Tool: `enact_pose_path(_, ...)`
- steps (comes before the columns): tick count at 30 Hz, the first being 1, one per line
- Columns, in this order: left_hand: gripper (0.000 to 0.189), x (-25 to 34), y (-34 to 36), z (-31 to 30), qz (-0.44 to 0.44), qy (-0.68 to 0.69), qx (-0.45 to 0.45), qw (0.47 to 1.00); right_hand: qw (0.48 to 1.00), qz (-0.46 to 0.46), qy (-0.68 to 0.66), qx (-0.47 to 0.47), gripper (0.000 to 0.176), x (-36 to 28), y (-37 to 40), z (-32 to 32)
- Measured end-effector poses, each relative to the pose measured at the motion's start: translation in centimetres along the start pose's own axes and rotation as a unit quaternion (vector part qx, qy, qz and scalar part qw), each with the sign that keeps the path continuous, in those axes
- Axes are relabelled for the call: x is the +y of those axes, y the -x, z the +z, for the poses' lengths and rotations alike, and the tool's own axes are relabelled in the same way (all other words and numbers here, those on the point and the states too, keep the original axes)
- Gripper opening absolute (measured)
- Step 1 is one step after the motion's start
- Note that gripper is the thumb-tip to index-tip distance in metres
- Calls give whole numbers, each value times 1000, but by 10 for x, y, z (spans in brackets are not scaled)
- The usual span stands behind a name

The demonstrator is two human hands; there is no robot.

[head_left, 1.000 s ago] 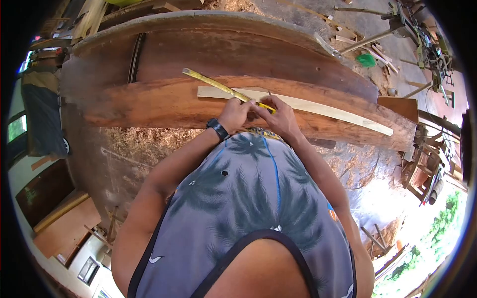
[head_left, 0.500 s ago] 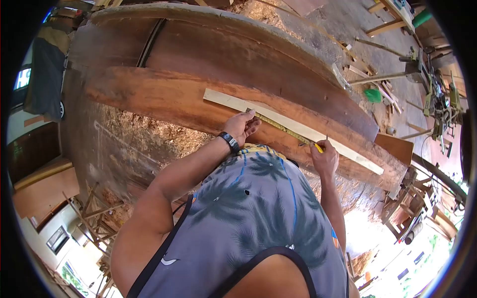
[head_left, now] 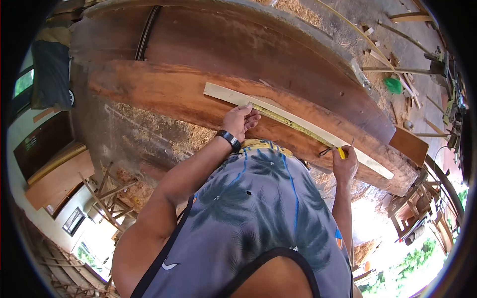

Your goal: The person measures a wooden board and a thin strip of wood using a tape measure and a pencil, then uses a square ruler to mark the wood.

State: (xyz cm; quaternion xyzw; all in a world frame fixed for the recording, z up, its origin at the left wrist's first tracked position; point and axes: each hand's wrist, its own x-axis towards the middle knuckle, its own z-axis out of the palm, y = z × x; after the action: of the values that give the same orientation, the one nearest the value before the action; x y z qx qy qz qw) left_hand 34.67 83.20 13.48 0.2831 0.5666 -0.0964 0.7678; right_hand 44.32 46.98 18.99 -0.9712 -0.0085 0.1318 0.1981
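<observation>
A pale wooden strip (head_left: 223, 93) lies lengthwise on a reddish-brown plank (head_left: 149, 87). My left hand (head_left: 240, 120), with a dark watch (head_left: 230, 139) at the wrist, pinches the end of the tape blade at the strip's near edge, its other fingers curled. The yellow, marked tape blade (head_left: 293, 124) stretches along the strip to my right hand (head_left: 345, 164). Those fingers close around the yellow tape measure case (head_left: 342, 153), from which a dark cord loop hangs. A thin, pointed stick like a pencil (head_left: 353, 141) also sticks up from my right hand.
Behind the plank lies a large dark brown board (head_left: 238, 54). Sawdust (head_left: 189, 133) covers the ground beside it. A green scrap (head_left: 392, 85) and wood offcuts lie at the right, near clamps or machinery (head_left: 449, 107). A wooden stand (head_left: 415, 203) is at lower right.
My right hand has moved right with the tape measure case, and more blade is out. My left hand stays at the blade's end. The camera view has shifted slightly.
</observation>
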Motion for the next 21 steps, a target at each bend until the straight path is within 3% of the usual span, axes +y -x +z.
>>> enact_pose_path(7, 13, 3, 5, 7, 8, -51, 48, 997, 1000, 13, 0, -13, 23, -7, -9, -1)
enact_pose_path(9, 13, 2, 6, 9, 15, -77, 56, 995, 999, -32, -2, -28, 19, -11, -10, 1)
enact_pose_path(12, 14, 6, 8, 10, -9, -78, 45, 996, 999, 12, -30, -43, 18, -21, -11, 5)
enact_pose_path(15, 15, 6, 19, 17, -86, -167, -82, 979, 996, 31, -62, -52, 18, -37, -14, 9)
enact_pose_path(18, 17, 2, 24, 25, -127, -177, -93, 972, 993, 50, -86, -67, 20, -58, -19, 11)
enact_pose_path(21, 20, 2, 17, 17, -114, -76, -65, 988, 993, 56, -74, -67, 21, -79, -22, 17)
